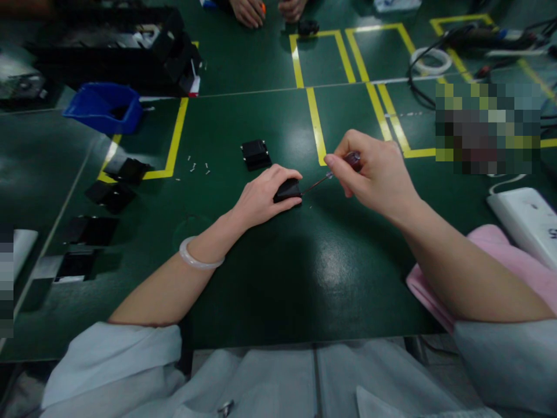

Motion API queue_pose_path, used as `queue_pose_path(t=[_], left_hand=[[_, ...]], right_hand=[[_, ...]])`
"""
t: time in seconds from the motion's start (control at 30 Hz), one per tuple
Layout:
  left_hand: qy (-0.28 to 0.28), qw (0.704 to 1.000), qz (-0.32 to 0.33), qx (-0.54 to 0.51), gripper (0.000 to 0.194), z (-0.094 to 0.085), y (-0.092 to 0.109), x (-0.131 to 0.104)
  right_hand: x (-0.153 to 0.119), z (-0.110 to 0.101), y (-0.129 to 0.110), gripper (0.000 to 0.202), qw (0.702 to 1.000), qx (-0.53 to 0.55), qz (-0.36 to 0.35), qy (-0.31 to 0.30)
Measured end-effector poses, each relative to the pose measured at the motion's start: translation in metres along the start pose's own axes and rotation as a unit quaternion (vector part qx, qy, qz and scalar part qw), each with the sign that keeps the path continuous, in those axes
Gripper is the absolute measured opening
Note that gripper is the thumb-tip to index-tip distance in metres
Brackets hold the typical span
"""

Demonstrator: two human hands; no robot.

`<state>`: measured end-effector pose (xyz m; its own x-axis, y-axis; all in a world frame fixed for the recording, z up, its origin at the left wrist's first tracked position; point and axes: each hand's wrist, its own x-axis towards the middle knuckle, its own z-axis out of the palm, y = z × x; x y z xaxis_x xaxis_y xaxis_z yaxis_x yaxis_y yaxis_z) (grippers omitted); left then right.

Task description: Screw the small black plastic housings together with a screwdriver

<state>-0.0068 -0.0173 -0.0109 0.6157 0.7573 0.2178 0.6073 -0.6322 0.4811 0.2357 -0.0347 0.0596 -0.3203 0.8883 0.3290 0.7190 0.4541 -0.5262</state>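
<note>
While left hand (265, 194) fingers press a black part (287, 190) flat, right hand (369, 171) fingers pinch a screwdriver (331, 174).

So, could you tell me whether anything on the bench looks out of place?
A few small screws lie loose on the green mat, scattered left of the spare black part, not in the blue bin. Nothing else stands out.

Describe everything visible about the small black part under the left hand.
The small black part is a dark, matte, plastic-looking block lying flat on the green table. The left hand covers most of it, pinning it down. The screwdriver in the right hand meets its right edge. Finer details are hidden.
</note>
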Motion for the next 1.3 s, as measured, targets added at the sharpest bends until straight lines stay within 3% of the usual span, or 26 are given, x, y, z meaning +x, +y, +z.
queue_pose_path(t=[0.47,0.97,1.3], left_hand=[[-0.024,0.999,0.015,0.025,0.043,0.002,-0.001,0.001],[-0.008,1.0,0.008,-0.007,0.042,0.007,0.006,0.003],[0.004,1.0,-0.027,0.001,0.028,0.013,0.018,0.005]], right_hand=[[0.0,0.001,-0.002,0.027,0.999,0.0,-0.01,-0.042],[0.001,0.011,0.005,0.021,0.998,0.019,-0.068,-0.004],[-0.001,0.011,0.004,0.022,0.997,0.022,-0.07,-0.003]])
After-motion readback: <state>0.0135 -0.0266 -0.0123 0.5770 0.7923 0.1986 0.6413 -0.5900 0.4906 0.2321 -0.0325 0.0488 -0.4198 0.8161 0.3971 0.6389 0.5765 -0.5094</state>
